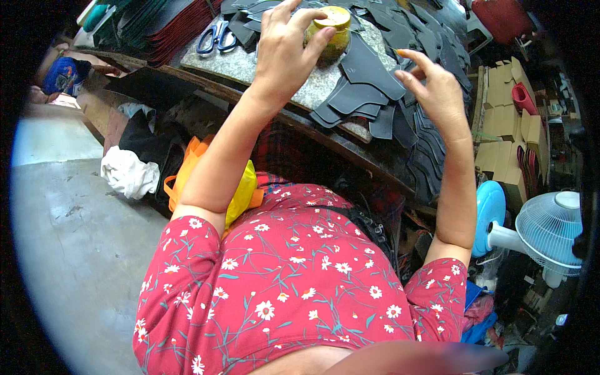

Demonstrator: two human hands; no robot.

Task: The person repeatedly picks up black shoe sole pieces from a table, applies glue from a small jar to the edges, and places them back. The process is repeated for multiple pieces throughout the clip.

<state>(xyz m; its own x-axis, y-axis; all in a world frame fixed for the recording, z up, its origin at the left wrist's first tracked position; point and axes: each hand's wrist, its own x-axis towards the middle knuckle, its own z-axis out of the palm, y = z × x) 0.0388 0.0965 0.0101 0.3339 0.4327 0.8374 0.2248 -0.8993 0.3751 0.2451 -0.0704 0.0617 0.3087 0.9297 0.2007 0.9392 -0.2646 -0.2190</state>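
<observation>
My left hand [286, 53] is over the work table, its thumb and forefinger apart beside a round jar [337, 45] with a yellow lid. Both fingertips overlap the lid's left side; whether they touch it I cannot tell. To the right, my right hand [431, 84] hovers above dark grey cut pieces [373, 70], thumb and forefinger spread. A small yellowish spot shows at its forefinger tip, too small to name. The cut pieces lie overlapping on a pale speckled slab [306, 94]. Scissors [217, 39] with dark blue handles rest at the slab's left end.
Stacked dark red sheets [181, 34] and green ones [125, 37] stand far left. More grey pieces [431, 37] pile up along the right. A blue and white fan [550, 231] and cardboard boxes [503, 134] are at right. Orange and yellow bags [244, 197] hang below the table edge.
</observation>
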